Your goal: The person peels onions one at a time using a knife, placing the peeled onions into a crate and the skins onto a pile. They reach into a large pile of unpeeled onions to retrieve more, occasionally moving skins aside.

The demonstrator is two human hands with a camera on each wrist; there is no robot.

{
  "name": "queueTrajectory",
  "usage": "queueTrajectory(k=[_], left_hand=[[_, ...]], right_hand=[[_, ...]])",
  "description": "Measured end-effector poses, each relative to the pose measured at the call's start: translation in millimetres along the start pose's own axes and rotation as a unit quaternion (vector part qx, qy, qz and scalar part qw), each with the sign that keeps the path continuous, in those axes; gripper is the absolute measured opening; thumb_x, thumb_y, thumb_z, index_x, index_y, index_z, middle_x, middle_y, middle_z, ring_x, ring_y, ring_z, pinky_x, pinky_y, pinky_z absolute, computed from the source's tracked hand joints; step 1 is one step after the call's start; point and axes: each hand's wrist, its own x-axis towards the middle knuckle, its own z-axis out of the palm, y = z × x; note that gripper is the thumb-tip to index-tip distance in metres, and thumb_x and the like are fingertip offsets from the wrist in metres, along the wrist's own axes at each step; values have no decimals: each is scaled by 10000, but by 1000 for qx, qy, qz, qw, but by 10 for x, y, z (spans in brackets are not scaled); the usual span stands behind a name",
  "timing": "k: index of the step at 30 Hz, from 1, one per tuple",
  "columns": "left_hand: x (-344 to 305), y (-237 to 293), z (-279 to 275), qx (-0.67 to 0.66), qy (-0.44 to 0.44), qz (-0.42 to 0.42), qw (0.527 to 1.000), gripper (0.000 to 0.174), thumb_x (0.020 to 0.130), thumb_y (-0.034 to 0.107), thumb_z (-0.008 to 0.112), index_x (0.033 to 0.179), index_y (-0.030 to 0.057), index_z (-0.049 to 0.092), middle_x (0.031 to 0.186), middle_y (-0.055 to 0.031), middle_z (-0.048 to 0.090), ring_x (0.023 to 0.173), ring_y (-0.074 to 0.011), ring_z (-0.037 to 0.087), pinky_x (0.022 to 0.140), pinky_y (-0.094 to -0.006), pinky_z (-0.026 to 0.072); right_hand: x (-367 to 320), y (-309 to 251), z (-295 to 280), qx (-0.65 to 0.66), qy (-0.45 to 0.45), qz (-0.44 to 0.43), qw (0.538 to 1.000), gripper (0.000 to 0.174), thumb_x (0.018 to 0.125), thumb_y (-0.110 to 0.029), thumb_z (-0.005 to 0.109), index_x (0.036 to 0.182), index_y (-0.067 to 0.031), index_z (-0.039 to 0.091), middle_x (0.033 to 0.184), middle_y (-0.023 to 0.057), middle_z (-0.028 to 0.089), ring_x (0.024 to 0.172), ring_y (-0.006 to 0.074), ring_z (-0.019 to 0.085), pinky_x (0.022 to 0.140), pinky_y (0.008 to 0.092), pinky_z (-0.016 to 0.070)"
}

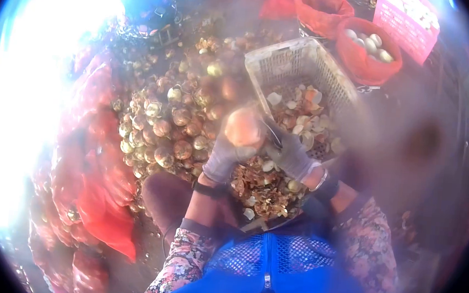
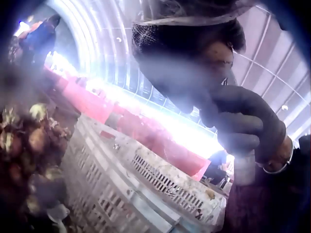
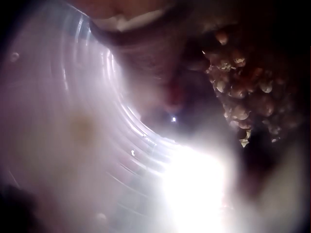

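Note:
In the head view my gloved left hand (image 1: 223, 158) holds a large brown-orange onion (image 1: 244, 126) from below. Close on its right, my gloved right hand (image 1: 293, 155) grips a small knife (image 1: 272, 132), its thin metal blade beside the onion. The left wrist view shows the right hand (image 2: 252, 124) with curled fingers and a bracelet at the wrist. Below both hands lies a heap of loose onion skins (image 1: 264, 190). The right wrist view is blurred and glaring; the knife and onion do not show clearly there.
A pale plastic crate (image 1: 256, 74) with peelings stands ahead. Many unpeeled onions (image 1: 182, 149) cover the ground at left, beside red mesh sacks (image 1: 105, 208). Behind the crate are a red-lined bucket (image 1: 370, 72) of peeled onions, another red-lined bucket (image 1: 323, 13) and a pink box (image 1: 403, 30).

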Motion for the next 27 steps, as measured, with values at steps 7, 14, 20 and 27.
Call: queueTrajectory(k=[7,14,20,27], left_hand=[[-199,-123,-60,11,49,38,998,786,719,371,824,1342,27,489,1209,-77,605,1077,-187,602,963,-346,489],[-306,-236,-60,-2,139,87,987,859,698,315,833,1403,52,418,1239,-91,562,1105,-208,584,985,-371,492],[-262,-292,-70,171,224,143,949,879,632,127,844,1397,106,412,1245,-59,531,1113,-196,562,989,-360,492],[-303,-438,-189,206,142,144,957,763,674,191,849,1320,77,460,1168,-51,563,1070,-186,583,986,-354,495]], right_hand=[[-93,-160,38,28,-14,-100,995,618,881,-106,601,1475,-156,437,908,140,695,803,222,684,747,360,536],[-120,129,229,-65,-88,-24,994,657,879,-135,579,1499,-193,369,858,186,673,704,373,666,664,453,527],[-90,156,210,-26,-141,-27,989,689,872,-161,560,1517,-201,319,946,226,679,757,379,677,696,464,536],[-28,255,282,-147,-186,-14,971,430,909,-151,549,1338,-150,532,908,181,688,784,361,683,709,421,541]])
